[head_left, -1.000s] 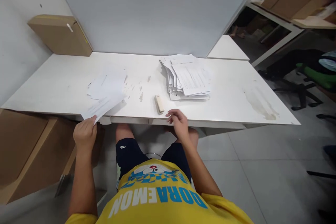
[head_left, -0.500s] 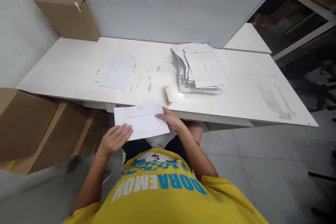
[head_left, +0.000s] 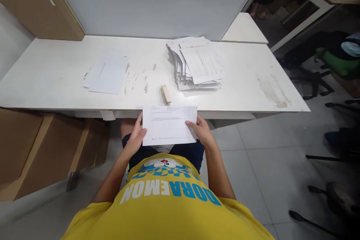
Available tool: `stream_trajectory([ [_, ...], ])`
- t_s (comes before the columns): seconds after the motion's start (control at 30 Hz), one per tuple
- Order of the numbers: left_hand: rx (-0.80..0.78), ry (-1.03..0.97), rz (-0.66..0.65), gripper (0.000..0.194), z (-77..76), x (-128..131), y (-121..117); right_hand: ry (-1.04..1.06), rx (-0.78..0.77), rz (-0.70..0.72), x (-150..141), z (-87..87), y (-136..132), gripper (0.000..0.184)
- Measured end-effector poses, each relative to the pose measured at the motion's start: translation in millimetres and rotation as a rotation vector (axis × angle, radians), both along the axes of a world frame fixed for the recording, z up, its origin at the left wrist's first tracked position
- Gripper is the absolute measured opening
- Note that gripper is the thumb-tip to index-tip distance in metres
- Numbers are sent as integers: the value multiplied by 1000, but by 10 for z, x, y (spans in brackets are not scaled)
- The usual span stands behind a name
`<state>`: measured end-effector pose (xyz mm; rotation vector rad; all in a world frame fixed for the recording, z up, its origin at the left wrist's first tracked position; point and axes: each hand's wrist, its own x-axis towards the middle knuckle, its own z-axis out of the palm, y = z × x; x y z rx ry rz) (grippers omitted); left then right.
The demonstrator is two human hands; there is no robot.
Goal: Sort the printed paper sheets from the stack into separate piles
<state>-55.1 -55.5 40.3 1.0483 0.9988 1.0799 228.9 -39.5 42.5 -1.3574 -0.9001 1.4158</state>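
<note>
A printed sheet of paper [head_left: 170, 127] is held over my lap, at the front edge of the white table [head_left: 239, 82]. My left hand [head_left: 136, 135] pinches its left edge, thumb in front and fingers behind. At the right edge, my right hand [head_left: 201, 130] grips it the same way, with the thumb lying on the print. Whether more than one sheet is in my hands I cannot tell. Just beyond the paper lies a cream stapler [head_left: 165, 94]. A thick, uneven stack of printed papers [head_left: 199, 63] sits behind it to the right.
A few flat sheets [head_left: 107, 71] lie on the table's left part. A cardboard box [head_left: 42, 11] stands at the back left, and open cartons [head_left: 56, 150] are on my left below the table. A grey panel [head_left: 152, 3] rises along the back. Chairs [head_left: 312, 78] are at the right.
My left hand has gone from lying flat on the paper to gripping its left edge. The paper has straightened and shifted right in the view. The camera has turned to the right.
</note>
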Motion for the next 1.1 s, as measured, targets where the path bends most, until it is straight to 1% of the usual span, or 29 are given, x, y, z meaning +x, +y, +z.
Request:
stream_trajectory([
  [0.1, -27, 33, 22, 79, 15, 326, 177, -73, -3, -49, 211, -16, 28, 50],
  [0.17, -59, 58, 53, 71, -12, 527, 276, -197, 8, -56, 385, -23, 113, 49],
  [0.23, -112, 108, 68, 66, -39, 698, 345, -335, 36, -21, 577, -16, 229, 48],
  [0.3, -166, 161, 78, 65, -53, 829, 380, -418, 72, 26, 752, 9, 348, 48],
  [0.37, -203, 201, 96, 63, -62, 916, 383, -440, 83, 52, 877, 51, 448, 49],
  [0.43, -195, 245, 113, 61, -73, 958, 364, -443, 72, 53, 939, 101, 519, 50],
  [0.47, -152, 292, 137, 60, -77, 960, 355, -443, 62, 53, 951, 126, 542, 50],
  [0.5, -74, 366, 175, 60, -77, 948, 352, -443, 51, 53, 953, 149, 560, 50],
  [0.53, 40, 471, 218, 60, -69, 923, 361, -442, 40, 56, 950, 169, 571, 50],
  [0.57, 188, 602, 250, 58, -51, 886, 386, -440, 31, 61, 944, 185, 578, 51],
  [0.6, 355, 744, 256, 55, -23, 840, 430, -438, 23, 63, 938, 196, 582, 51],
  [0.63, 523, 876, 226, 53, 15, 787, 493, -434, 18, 62, 933, 203, 584, 51],
  [0.7, 797, 1065, 81, 51, 99, 681, 668, -426, 18, 59, 928, 204, 584, 53],
  [0.73, 885, 1113, 7, 52, 134, 636, 768, -426, 21, 57, 928, 199, 583, 53],
  [0.77, 940, 1140, -53, 55, 157, 599, 865, -428, 24, 55, 927, 190, 582, 53],
  [0.83, 977, 1160, -140, 61, 154, 551, 1030, -425, 31, 50, 926, 164, 579, 53],
  [0.93, 953, 1138, -216, 68, 48, 531, 1160, -397, 50, 21, 918, 116, 577, 52],
  [1.03, 916, 1090, -200, 66, -81, 537, 1182, -375, 60, -16, 907, 79, 579, 53],
  [1.1, 888, 1058, -178, 63, -129, 544, 1173, -373, 61, -27, 903, 69, 579, 53],
])
